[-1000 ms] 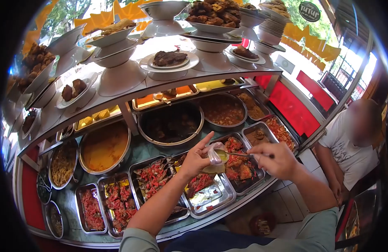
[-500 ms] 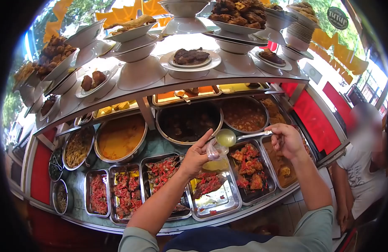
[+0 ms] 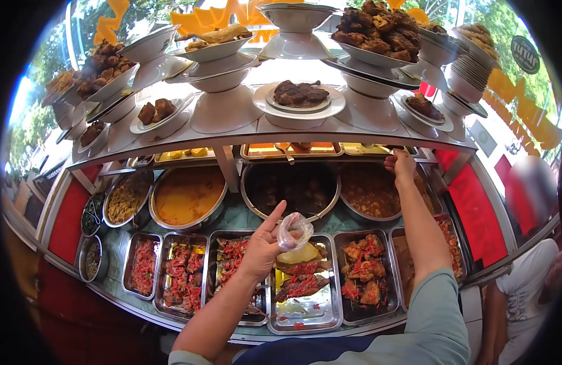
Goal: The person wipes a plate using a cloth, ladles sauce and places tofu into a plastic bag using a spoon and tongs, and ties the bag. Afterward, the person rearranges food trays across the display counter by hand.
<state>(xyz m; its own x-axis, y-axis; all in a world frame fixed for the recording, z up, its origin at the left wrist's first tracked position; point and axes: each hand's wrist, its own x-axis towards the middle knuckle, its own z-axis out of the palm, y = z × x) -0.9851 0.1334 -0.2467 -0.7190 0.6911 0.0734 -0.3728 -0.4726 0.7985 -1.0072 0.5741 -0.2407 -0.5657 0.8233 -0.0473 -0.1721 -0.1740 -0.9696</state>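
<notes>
Right hand [image 3: 400,165] and ladle [image 3: 385,149] have moved since half a second ago, from beside the bag to upper right of frame. Nearest, lower centre: steel tray [image 3: 337,293] of red-topped fish on the bench [image 3: 115,254]. Above its far end: left hand [image 3: 261,252], index finger extended, other fingers gripping clear plastic bag [image 3: 295,244]; grip partly hidden. Bag: centre of frame, yellow-green liquid at bottom. Beyond: dark-stew pot [image 3: 243,185]. Farther, upper right: right fingers pinching ladle handle, ladle's end at yellow-sauce tray [image 3: 361,156]; contact unclear. Farthest, top: shelf [image 3: 237,133] bearing plated meat [image 3: 300,94].
</notes>
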